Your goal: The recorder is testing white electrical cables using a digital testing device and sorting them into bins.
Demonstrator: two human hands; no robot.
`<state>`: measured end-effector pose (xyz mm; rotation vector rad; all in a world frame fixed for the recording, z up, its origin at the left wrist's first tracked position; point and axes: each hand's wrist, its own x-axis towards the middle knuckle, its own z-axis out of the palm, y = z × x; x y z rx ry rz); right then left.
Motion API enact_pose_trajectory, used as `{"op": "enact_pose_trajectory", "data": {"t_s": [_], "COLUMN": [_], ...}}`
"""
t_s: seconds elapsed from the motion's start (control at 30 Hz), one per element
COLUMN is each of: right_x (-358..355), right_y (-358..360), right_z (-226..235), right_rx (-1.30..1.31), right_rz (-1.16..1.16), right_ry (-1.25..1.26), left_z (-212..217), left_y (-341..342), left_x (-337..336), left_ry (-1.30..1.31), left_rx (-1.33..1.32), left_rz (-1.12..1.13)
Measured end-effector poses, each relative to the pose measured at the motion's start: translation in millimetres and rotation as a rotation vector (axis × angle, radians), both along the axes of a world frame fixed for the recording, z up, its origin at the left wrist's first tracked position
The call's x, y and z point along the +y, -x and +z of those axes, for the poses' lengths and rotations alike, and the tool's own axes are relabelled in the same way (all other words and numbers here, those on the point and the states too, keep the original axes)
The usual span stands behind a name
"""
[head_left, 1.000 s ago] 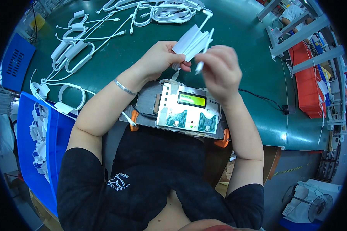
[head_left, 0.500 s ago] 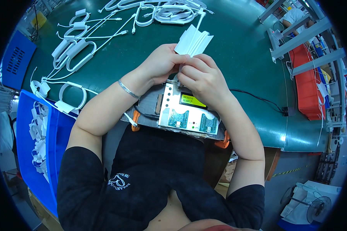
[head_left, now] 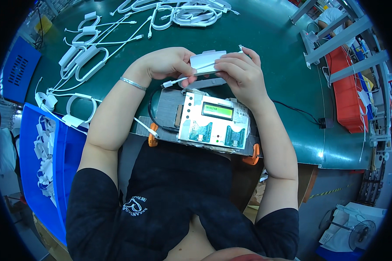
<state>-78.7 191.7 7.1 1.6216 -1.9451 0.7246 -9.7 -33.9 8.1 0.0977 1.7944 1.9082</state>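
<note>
Cable bundle [head_left: 207, 61], white and wrapped in a paper band, sits pinched between both hands above the near edge of the green workbench [head_left: 270, 48]. Left hand [head_left: 167, 63] closes thumb and forefinger on one of its plugs [head_left: 169, 83] (the short lead juts out toward the person's left), while the right hand [head_left: 241, 71] curls its fingers over the band's other end. Directly below them, at the bench's near edge, lies a white tester box [head_left: 213, 124] with a lit green display. More banded white cables [head_left: 85, 65] spread toward the far left corner, and a blue bin [head_left: 63, 161] of cables stands off the left edge.
</note>
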Motion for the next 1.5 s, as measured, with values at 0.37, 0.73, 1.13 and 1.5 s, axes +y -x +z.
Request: {"op": "enact_pose_trajectory", "data": {"t_s": [0.37,0.73,1.13,1.5], "right_x": [5,14,11,7], "right_y": [10,28,2,-18], "right_z": [-1,-2,15,23], "right_rx": [-0.276,-1.191,-0.338,-0.196], "right_rz": [-0.182,-0.126,-0.239,-0.115], "right_ry": [0.174,0.421,0.315,0.159], "left_z": [8,4,5,3], "left_y": [-3,-6,-13,-17], "left_x": [8,8,42,56], "left_ry": [-0.050,-0.116,0.081,0.232], "left_rx": [0.058,0.121,0.221,0.333], "left_rz": [0.170,0.184,0.153,0.300]}}
